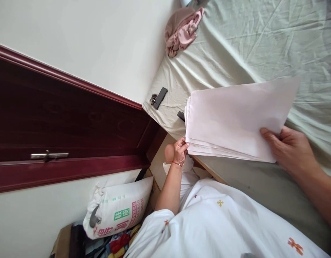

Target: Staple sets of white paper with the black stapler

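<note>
A stack of white paper sheets [235, 118] is held between my two hands above the edge of the bed. My left hand [180, 150] pinches the stack's near left corner, with a thin red string bracelet at the wrist. At the right end, my right hand [291, 147] grips the stack with its thumb on top; its other fingers are hidden underneath. The sheets fan out slightly along the near and left edges, and the far right corner bends upward. Part of a dark object [181, 115] shows from beneath the stack's left edge.
A pale green sheet [230, 61] covers the bed. Keys beside a black case [160, 98] lie near its corner, and a pink cloth [183, 34] is crumpled by the wall. A dark red door [74, 118] with a latch and a printed white sack [119, 206] are on the left.
</note>
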{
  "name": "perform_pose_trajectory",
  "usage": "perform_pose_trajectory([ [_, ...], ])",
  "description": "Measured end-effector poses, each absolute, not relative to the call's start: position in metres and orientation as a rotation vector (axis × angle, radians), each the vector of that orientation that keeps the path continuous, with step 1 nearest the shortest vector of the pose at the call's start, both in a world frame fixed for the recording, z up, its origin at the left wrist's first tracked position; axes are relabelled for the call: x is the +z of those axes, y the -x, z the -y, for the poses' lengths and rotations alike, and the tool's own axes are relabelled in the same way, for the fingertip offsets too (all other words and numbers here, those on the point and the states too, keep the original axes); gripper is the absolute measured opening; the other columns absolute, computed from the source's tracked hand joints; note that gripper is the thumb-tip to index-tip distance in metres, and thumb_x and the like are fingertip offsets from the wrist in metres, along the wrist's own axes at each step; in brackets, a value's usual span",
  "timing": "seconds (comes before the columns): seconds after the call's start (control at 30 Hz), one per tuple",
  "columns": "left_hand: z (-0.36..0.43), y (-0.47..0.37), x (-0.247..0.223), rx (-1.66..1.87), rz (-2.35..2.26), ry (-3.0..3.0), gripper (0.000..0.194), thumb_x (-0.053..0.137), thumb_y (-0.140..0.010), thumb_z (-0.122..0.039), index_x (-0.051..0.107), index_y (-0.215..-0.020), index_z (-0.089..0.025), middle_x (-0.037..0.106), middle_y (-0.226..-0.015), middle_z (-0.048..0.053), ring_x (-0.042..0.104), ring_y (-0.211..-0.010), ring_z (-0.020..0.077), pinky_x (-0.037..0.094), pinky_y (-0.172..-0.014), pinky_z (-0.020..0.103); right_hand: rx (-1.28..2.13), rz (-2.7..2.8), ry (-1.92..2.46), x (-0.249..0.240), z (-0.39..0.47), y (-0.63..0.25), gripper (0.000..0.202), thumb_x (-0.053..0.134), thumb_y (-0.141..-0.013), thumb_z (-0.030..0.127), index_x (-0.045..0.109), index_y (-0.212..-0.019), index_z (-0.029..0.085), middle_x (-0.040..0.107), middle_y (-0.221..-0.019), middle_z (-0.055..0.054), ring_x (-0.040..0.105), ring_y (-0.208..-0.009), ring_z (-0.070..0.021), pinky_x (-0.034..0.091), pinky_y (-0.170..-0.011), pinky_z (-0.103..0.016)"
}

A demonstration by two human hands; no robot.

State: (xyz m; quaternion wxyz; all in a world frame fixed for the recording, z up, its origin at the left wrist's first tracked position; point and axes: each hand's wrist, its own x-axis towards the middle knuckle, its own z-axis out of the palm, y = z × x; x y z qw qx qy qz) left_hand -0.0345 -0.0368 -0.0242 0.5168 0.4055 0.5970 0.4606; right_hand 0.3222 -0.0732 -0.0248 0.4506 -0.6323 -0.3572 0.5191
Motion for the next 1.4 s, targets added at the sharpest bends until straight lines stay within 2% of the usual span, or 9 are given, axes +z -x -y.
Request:
perform_pose_trajectory([
  [0.27,0.037,0.037,-0.026,1.094,-1.47,-0.999,0.028,0.083,-0.061,-0.034,0.065,-0.075,-0.017,0.056,-0.062,-0.002,0.046,-0.053,0.0085,0.035,-0.05,0.02,1.297,0.87,1.554,-0.026,0.073,-0.323,0.047,0.066,-0.084,0.058,0.074,-0.114,0.024,0.078,-0.109,-0.002,0.067,-0.086,-0.0184,0.05,-0.077,-0.029],
  [0.53,0.038,0.035,-0.025,1.108,-1.446,-0.997,0.027,0.082,-0.062,-0.032,0.064,-0.075,-0.016,0.055,-0.061,-0.003,0.044,-0.052,0.0074,0.034,-0.05,0.019,1.299,0.884,1.561,-0.024,0.074,-0.323,0.047,0.066,-0.085,0.058,0.074,-0.117,0.024,0.078,-0.108,-0.002,0.065,-0.083,-0.0167,0.049,-0.073,-0.027],
  [0.73,0.037,0.031,-0.018,1.095,-1.443,-0.962,0.028,0.079,-0.058,-0.031,0.065,-0.076,-0.016,0.055,-0.059,-0.004,0.041,-0.046,0.0063,0.029,-0.043,0.019,1.294,0.864,1.571,-0.021,0.073,-0.321,0.046,0.066,-0.084,0.057,0.075,-0.113,0.023,0.078,-0.102,-0.002,0.066,-0.083,-0.0181,0.05,-0.074,-0.029],
  [0.9,0.034,0.028,-0.017,1.134,-1.474,-0.975,0.036,0.075,-0.067,-0.051,0.065,-0.074,-0.017,0.049,-0.051,-0.005,0.037,-0.04,0.0066,0.024,-0.038,0.022,1.327,0.857,1.539,-0.024,0.072,-0.323,0.048,0.066,-0.083,0.058,0.074,-0.116,0.024,0.077,-0.099,-0.002,0.065,-0.083,-0.0176,0.05,-0.072,-0.027],
  [1.03,0.033,0.024,-0.02,1.151,-1.538,-1.019,0.05,0.073,-0.074,-0.063,0.055,-0.061,-0.018,0.041,-0.048,-0.006,0.033,-0.041,0.0056,0.022,-0.04,0.022,1.307,0.889,1.562,-0.024,0.072,-0.323,0.048,0.066,-0.084,0.058,0.075,-0.116,0.024,0.077,-0.101,-0.003,0.064,-0.081,-0.0173,0.049,-0.068,-0.026],
  [1.13,0.033,0.022,-0.023,1.13,-1.593,-1.038,0.05,0.081,-0.069,-0.059,0.053,-0.061,-0.018,0.038,-0.051,-0.007,0.03,-0.043,0.0045,0.022,-0.041,0.021,1.302,0.875,1.556,-0.022,0.073,-0.322,0.046,0.066,-0.083,0.057,0.075,-0.116,0.025,0.077,-0.102,-0.002,0.064,-0.081,-0.017,0.05,-0.07,-0.026],
  [1.3,0.035,0.026,-0.025,1.133,-1.535,-1.019,0.043,0.085,-0.067,-0.049,0.057,-0.064,-0.017,0.045,-0.057,-0.005,0.041,-0.052,0.0063,0.034,-0.051,0.02,1.307,0.877,1.561,-0.02,0.073,-0.322,0.048,0.066,-0.083,0.057,0.074,-0.116,0.023,0.077,-0.099,-0.003,0.065,-0.082,-0.0187,0.051,-0.07,-0.028],
  [1.4,0.036,0.028,-0.025,1.116,-1.525,-1.003,0.039,0.085,-0.066,-0.045,0.057,-0.066,-0.017,0.044,-0.056,-0.006,0.038,-0.048,0.0059,0.033,-0.048,0.02,1.311,0.883,1.569,-0.022,0.073,-0.322,0.047,0.065,-0.083,0.057,0.074,-0.115,0.023,0.077,-0.099,-0.003,0.064,-0.081,-0.018,0.049,-0.067,-0.027],
])
